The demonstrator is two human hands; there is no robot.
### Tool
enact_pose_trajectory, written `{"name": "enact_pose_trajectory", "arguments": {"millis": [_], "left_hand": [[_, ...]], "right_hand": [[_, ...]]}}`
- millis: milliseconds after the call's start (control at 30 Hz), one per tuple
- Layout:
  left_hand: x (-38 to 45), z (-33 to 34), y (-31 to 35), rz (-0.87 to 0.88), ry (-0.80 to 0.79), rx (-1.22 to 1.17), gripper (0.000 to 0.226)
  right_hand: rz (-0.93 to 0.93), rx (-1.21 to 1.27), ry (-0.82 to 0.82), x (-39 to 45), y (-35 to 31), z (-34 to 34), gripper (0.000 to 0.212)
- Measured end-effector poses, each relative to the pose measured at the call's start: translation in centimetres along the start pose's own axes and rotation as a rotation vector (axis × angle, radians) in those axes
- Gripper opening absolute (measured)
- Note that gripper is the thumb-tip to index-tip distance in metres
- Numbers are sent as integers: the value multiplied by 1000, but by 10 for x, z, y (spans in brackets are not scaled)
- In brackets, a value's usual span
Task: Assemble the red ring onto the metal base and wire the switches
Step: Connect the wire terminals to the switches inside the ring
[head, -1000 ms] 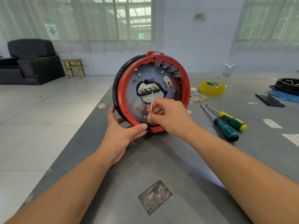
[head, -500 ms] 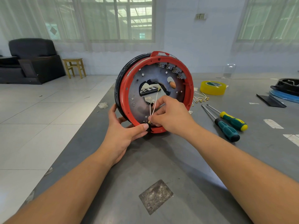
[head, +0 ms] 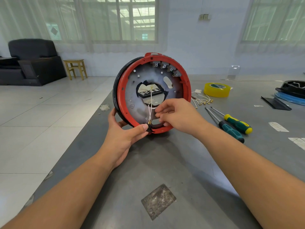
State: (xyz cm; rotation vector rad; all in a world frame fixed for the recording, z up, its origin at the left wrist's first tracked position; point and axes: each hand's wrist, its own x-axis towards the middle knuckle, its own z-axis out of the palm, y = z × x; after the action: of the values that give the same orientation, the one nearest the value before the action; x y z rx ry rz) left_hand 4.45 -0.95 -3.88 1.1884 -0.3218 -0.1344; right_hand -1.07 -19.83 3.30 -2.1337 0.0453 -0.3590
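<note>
The grey table [head: 165, 171] fills the lower part of the view, and the workpiece stands on edge near its far left side, at about twelve o'clock from the person. It is the red ring [head: 121, 90] already seated around the round metal base [head: 142, 85], with a black rim behind them; standing it upright turns the inner face toward the person, probably so the switch terminals can be reached. The left hand [head: 122, 136] cups the lower edge at about seven o'clock on the ring, thumb pressing a small black switch [head: 147, 128] against the rim at six o'clock, which looks meant to steady both wheel and switch while wiring. The right hand [head: 178, 116] hovers at about five o'clock on the ring, fingers loosely curled close to a thin white wire [head: 151, 103]; whether the fingertips actually pinch it I cannot tell. That wire runs from brass connectors just above the switch up to the ragged centre hole. A row of grey switches [head: 165, 67] sits at one o'clock on the ring, not yet wired. Off at three o'clock lie a roll of yellow tape [head: 216, 89], two screwdrivers [head: 231, 124] side by side, and a small heap of spare wires [head: 202, 100], kept within the right hand's reach.
</note>
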Motion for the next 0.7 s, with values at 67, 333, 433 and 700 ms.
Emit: {"name": "enact_pose_trajectory", "arguments": {"millis": [67, 333, 433, 700], "left_hand": [[1, -1, 1, -9, -3, -16, 113], [1, -2, 0, -27, -46, -24, 117], [1, -1, 1, -29, -57, -15, 119], [-2, 1, 3, -38, -76, -9, 123]], "right_hand": [[-18, 9, -29, -2, -1, 5, 23], [13, 145, -41, -1, -4, 20, 30], [17, 121, -24, -1, -3, 20, 27], [-23, 96, -29, -5, -5, 20, 31]]}}
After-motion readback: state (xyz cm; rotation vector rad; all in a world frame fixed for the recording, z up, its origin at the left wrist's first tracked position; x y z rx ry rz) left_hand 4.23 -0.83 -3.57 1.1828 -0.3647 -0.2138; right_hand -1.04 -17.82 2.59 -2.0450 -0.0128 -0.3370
